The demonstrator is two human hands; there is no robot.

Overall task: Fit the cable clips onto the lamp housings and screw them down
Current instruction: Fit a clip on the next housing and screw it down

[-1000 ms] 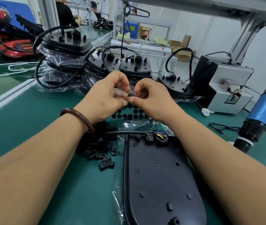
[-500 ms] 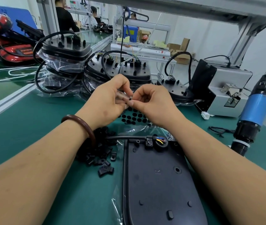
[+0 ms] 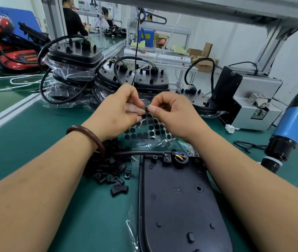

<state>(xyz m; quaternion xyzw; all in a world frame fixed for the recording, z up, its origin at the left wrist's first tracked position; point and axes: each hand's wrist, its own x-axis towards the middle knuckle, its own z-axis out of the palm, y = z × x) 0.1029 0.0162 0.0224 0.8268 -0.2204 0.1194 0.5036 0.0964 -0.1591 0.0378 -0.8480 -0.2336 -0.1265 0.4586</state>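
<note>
L hand point(image 3: 119, 110) & R hand point(image 3: 173, 113) both pinch a tiny black piece point(image 3: 146, 109) above the dot sheet point(image 3: 149, 129). Lamp housing point(image 3: 179, 202): flat, matte black, on mat btwn forearms. One clip point(image 3: 167, 157) screwed over its cable. Loose clips point(image 3: 108, 170) heaped just left.

From my remote seat, the lamp housing point(image 3: 177, 206) reads as matt black plastic, faintly grained, and its cable point(image 3: 139, 153) has a smooth, rubbery sheath. The cable clips point(image 3: 111, 171) are black plastic with a slight sheen. The bench mat point(image 3: 35, 139) is smooth, matt green. The clear film point(image 3: 71, 73) is glossy and crinkled. The pad point(image 3: 146, 109) pinched between left hand point(image 3: 115, 113) and right hand point(image 3: 173, 113) looks matt black. I see a polished brown bracelet point(image 3: 88, 137), a grey painted-metal box point(image 3: 242, 119), and a screwdriver point(image 3: 292, 122) in glossy blue plastic.
</note>
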